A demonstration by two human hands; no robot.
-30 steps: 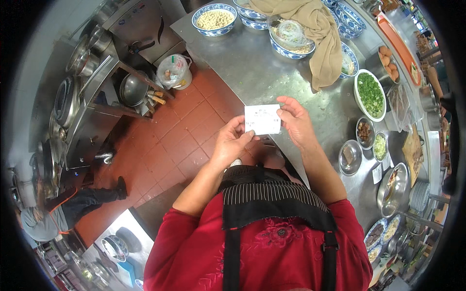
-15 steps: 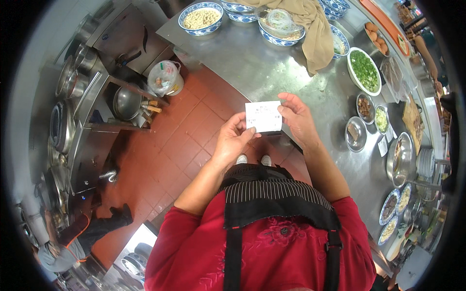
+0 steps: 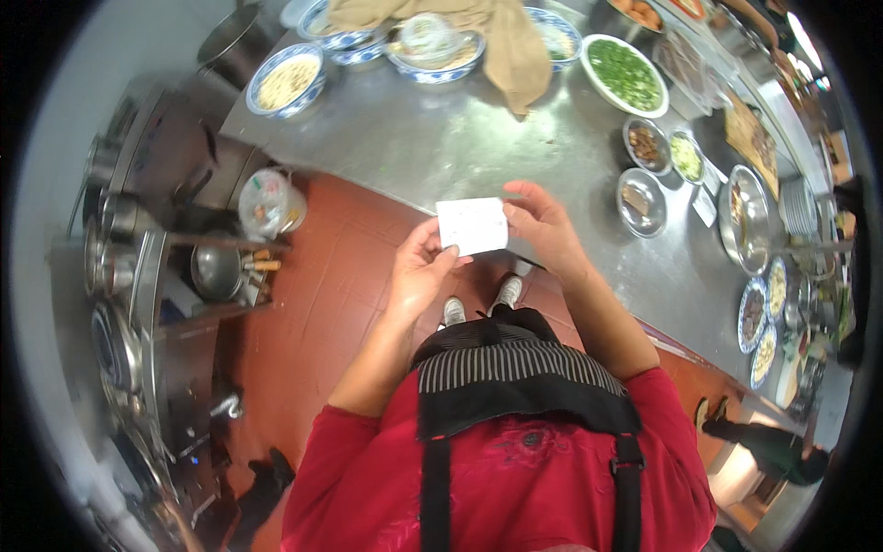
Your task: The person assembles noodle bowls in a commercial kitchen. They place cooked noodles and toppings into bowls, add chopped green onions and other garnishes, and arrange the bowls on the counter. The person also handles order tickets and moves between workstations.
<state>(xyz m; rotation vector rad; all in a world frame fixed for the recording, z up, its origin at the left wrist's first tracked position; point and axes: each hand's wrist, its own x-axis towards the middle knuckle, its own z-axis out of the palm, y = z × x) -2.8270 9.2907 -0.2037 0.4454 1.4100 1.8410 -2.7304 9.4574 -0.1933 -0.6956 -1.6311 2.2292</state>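
A small white paper slip (image 3: 473,227) with faint dark print is stretched between my two hands, in front of my apron. My left hand (image 3: 419,264) pinches its lower left corner, thumb on top. At the slip's upper right edge, my right hand (image 3: 544,228) holds it between thumb and fingers. Beyond the slip lies the bare steel of the worktable (image 3: 395,147), its near edge close to my hands.
Along the table stand blue-and-white bowls (image 3: 287,81), a tan cloth (image 3: 517,64), a white bowl of chopped greens (image 3: 625,75) and steel bowls (image 3: 641,202). Left are a lidded bucket (image 3: 272,204) and a wok (image 3: 217,270) on a shelf. Other people (image 3: 768,449) stand at lower right and lower left.
My view has turned and come nearer the table, so its things sit further left. My feet have shifted apart. Both hands keep hold of the slip. Another person now shows at lower right.
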